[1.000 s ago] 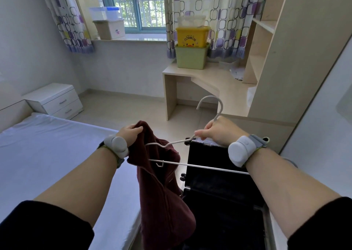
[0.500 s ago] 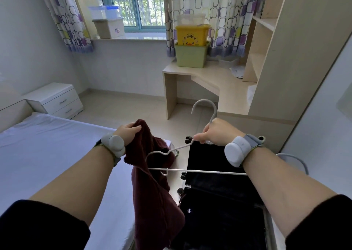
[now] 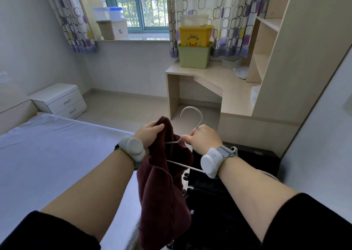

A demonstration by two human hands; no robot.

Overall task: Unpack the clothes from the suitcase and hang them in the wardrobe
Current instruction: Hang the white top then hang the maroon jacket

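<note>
The person's left hand [image 3: 150,133] has its fingers curled around the top edge of a dark maroon fleece garment [image 3: 162,192], bunching the cloth in a firm grip while the rest hangs down limp between the two forearms. The right hand [image 3: 204,139] is closed on the neck of a thin white clothes hanger [image 3: 190,107], just under its hook, which curves up above the knuckles. One shoulder arm of the hanger reaches left into the folds of the garment, and the lower bar runs from the cloth to beneath the right wrist. Each wrist bears a rounded pale grey strap-on device [image 3: 133,150]. Under the right forearm lies an open black suitcase [image 3: 219,202], just beside a bed with a white sheet [image 3: 47,164]; the garment hangs over the edge where the two meet. Further off, a white two-drawer bedside cabinet [image 3: 59,101] stands by the bed, and a pale wooden corner desk [image 3: 228,82] carries a yellow plastic box [image 3: 195,36] stacked on a green plastic box [image 3: 194,56].
</note>
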